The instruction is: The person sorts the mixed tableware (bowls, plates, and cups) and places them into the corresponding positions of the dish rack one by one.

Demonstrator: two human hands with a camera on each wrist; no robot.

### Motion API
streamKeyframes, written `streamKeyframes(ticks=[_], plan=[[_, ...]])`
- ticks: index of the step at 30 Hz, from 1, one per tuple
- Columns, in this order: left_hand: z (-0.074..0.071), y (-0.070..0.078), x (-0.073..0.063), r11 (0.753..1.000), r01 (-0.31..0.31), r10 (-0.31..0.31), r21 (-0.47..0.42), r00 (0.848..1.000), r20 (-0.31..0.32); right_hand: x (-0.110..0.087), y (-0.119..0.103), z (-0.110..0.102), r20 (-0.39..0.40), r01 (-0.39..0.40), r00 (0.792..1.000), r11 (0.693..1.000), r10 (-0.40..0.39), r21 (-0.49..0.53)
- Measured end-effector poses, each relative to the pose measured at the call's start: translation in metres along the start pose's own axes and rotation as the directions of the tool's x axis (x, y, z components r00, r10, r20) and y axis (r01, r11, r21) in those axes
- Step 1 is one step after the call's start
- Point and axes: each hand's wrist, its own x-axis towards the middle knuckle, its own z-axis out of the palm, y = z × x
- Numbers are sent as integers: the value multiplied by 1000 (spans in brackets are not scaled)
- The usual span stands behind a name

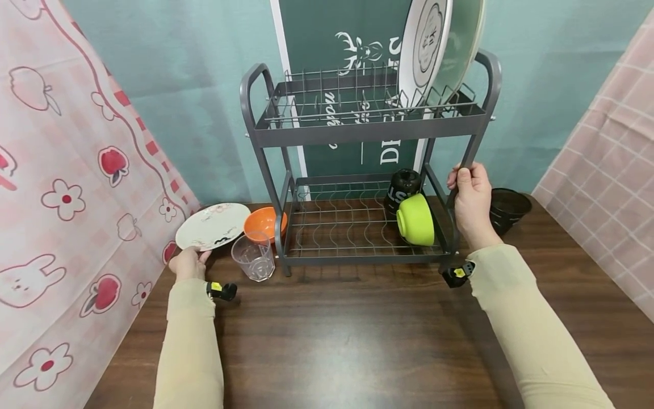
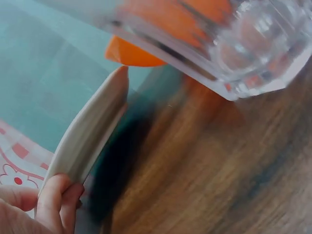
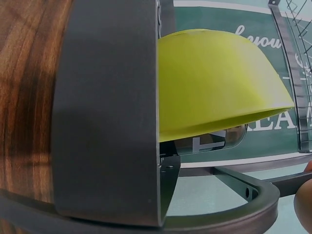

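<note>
Table [image 1: 327,363]: brown wood-grain top, dark, with a pale patch of glare toward the near side.

Backdrop, along the back edge: teal curtain [image 1: 168,85], with a dark green panel [image 1: 322,28] carrying a deer head and white lettering behind the rack.

Backdrop, left edge: pink curtain [image 1: 66,142] printed with strawberries, flowers and a rabbit. Right edge: pink cloth [image 1: 618,165] with pale grid lines.

Dish rack [image 1: 327,136]: grey metal, two tiers, standing toward the back edge. Upper tier, right end: a white plate [image 1: 426,42] with grey pattern and a pale green plate [image 1: 465,48], both on edge. Lower tier, right end: a lime bowl [image 1: 419,220] on its side, and a black jar [image 1: 405,183] with white letters just behind it.

Patterned plate [image 1: 212,226]: white, at the back left corner, tilted, near rim in the left hand [image 1: 188,263]; fingers and thumb pinch that rim.

Right hand [image 1: 472,199]: fingers curled round the rack's right front post.

Orange bowl [image 1: 265,218]: near the back edge, between patterned plate and rack. Clear cup [image 1: 255,261]: upright, just in front of it.

Black cup [image 1: 508,207]: near the back right corner, behind the right wrist.

Sleeves [image 1: 191,341]: pale yellow-green, reaching in from the near edge.
</note>
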Motion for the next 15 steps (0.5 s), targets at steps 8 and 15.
streamKeyframes(ticks=[8,15], plan=[[0,25,-12,992,13,-10,-125,999,31,0,-1,2,15,-5,1000,1000,6,-20],[2,46,-29,990,3,3,-140,999,46,0,-1,2,10,-5,1000,1000,5,-6]])
